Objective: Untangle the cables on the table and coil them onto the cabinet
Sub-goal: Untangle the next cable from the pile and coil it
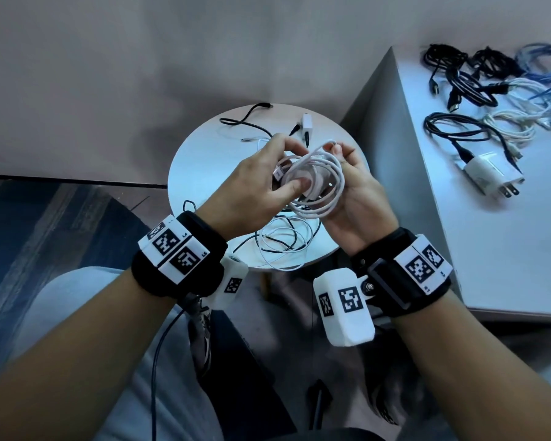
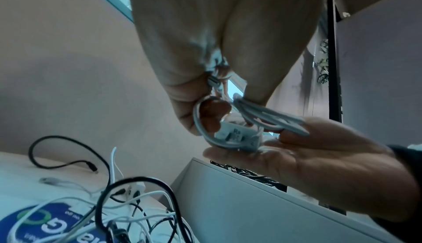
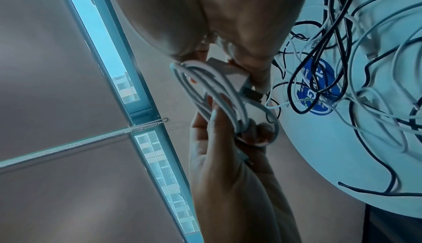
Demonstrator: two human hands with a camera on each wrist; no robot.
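Note:
Above the round table (image 1: 204, 160), both hands hold a coiled white cable (image 1: 323, 189) with a small white labelled block (image 2: 237, 135) on it. My left hand (image 1: 288, 168) grips the coil from the left, thumb pressed on its middle. On the right side my right hand (image 1: 344, 160) cradles the coil palm-up and pinches its top loop. A tangle of thin black and white cables (image 1: 283, 246) lies on the table below the hands. The grey cabinet (image 1: 427, 218) stands to the right. The right wrist view shows the coil (image 3: 219, 91) between both hands.
On the cabinet top lie several coiled black, white and blue cables (image 1: 477, 81) and a white plug adapter (image 1: 490, 176). A white charger (image 1: 306, 124) and a black lead (image 1: 252, 117) rest at the table's far side. A blue round sticker (image 3: 319, 88) marks the tabletop.

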